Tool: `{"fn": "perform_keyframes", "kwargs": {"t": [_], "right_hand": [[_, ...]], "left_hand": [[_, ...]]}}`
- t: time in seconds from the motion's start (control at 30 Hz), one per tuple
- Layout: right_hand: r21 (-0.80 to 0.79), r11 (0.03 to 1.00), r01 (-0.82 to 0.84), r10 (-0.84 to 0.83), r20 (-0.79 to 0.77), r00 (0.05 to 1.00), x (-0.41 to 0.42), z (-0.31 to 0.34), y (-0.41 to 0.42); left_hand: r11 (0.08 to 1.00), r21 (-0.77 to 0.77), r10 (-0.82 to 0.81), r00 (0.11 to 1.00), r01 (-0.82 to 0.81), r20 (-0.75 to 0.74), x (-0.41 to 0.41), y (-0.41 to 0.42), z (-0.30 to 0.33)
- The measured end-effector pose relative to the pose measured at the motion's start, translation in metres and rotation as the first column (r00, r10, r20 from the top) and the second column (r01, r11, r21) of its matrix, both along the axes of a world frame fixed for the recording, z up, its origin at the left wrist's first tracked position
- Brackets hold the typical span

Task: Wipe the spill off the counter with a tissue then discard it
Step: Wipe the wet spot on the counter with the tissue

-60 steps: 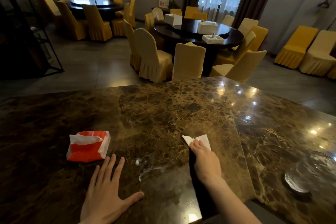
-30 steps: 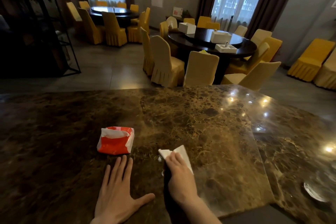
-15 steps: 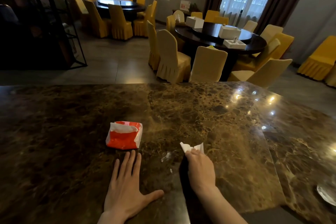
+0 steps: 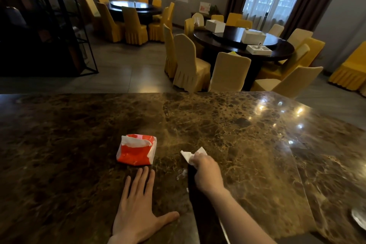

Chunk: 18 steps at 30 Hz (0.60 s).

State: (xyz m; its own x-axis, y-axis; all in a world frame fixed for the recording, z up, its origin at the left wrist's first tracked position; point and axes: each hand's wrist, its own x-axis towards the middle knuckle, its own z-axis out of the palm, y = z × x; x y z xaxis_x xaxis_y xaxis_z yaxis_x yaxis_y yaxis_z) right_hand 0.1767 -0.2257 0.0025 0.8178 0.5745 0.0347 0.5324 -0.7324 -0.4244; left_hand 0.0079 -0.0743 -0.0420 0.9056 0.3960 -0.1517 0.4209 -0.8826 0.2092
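Marble, brown and veined: one counter (image 4: 247, 144), polished, with ceiling lights reflected toward its right end.

Item, tissue (image 4: 191, 155): one, white, crumpled. It is clamped in my right hand (image 4: 207, 172), fingers curled over it and pressing it to the stone just right of the tissue pack; two corners stick out past my fingertips.

Item, spill (image 4: 181, 175): one pale wet smear with a few small droplets near it, lying just left of and below my right hand, between my two hands. It is not yet cleared.

Item, left hand (image 4: 138, 208): one, fingers apart, palm flat on the counter, holding nothing, fingertips just short of the pack.

Item, tissue pack (image 4: 136, 149): one, red and white, torn open at the top, a sheet showing.

Step in hand, as I judge it: the wiping pass, partly done. The next move calls for drawing the tissue back and left across the smear with firm pressure, catching the droplets too, then balling it up for disposal. No bin is in view; I would have to look for one.

Beyond the counter: two round dark tables (image 4: 243, 45), ringed by yellow and cream covered chairs (image 4: 229, 73), too overlapped to count surely.
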Motion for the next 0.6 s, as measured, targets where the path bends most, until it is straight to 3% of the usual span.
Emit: {"fn": "perform_keyframes", "kwargs": {"t": [0.17, 0.4, 0.5, 0.6], "right_hand": [[0.026, 0.96, -0.279, 0.273, 0.136, 0.952, -0.039, -0.011, 0.01], [-0.089, 0.836, -0.541, 0.548, 0.106, 0.83, -0.038, -0.01, -0.035], [-0.026, 0.897, -0.442, 0.44, 0.15, 0.885, -0.021, -0.01, -0.068], [-0.013, 0.992, -0.125, 0.125, 0.156, 0.98, -0.003, -0.005, -0.07]], "left_hand": [[1.0, -0.005, -0.007, 0.999, 0.007, 0.034, -0.001, 0.002, -0.004], [1.0, -0.014, 0.002, 0.998, -0.001, 0.056, -0.002, 0.002, -0.005], [1.0, -0.012, -0.002, 0.998, 0.002, 0.062, -0.001, 0.001, -0.004], [1.0, -0.016, -0.002, 0.997, 0.004, 0.084, -0.003, 0.0, -0.004]]}}
